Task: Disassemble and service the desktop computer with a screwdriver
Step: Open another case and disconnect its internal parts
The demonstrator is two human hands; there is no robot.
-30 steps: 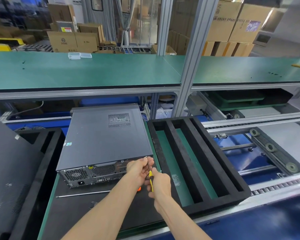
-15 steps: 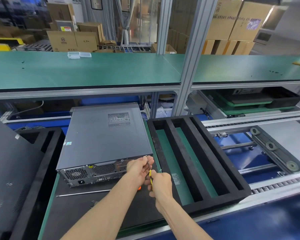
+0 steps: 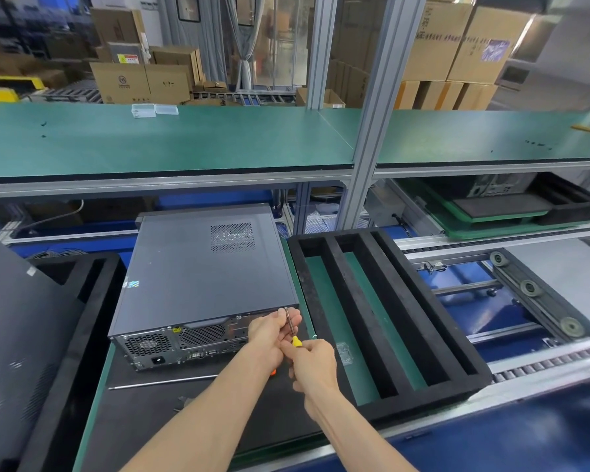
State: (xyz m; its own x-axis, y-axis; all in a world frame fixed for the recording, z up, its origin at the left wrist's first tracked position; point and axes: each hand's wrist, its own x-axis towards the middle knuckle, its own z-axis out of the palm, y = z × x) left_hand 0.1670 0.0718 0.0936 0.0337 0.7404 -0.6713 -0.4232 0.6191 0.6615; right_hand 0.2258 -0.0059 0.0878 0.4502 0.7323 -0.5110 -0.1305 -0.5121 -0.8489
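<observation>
A dark grey desktop computer point(image 3: 198, 270) lies flat on a black mat, its rear panel with fans and ports facing me. My right hand point(image 3: 315, 367) grips the yellow handle of a screwdriver point(image 3: 294, 338). The metal shaft runs up to the top right corner of the rear panel. My left hand point(image 3: 273, 332) pinches the shaft close to its tip, right against the case edge. The screw itself is hidden behind my fingers.
A long thin metal rod point(image 3: 164, 382) lies on the mat in front of the case, with a small orange part beside my left wrist. A black foam tray point(image 3: 382, 321) with long slots sits to the right. Another black panel point(image 3: 17, 328) leans at the left. A conveyor runs at the far right.
Both hands stay at the rear top right corner of the case. My right hand has shifted slightly on the screwdriver handle; the case has not moved.
</observation>
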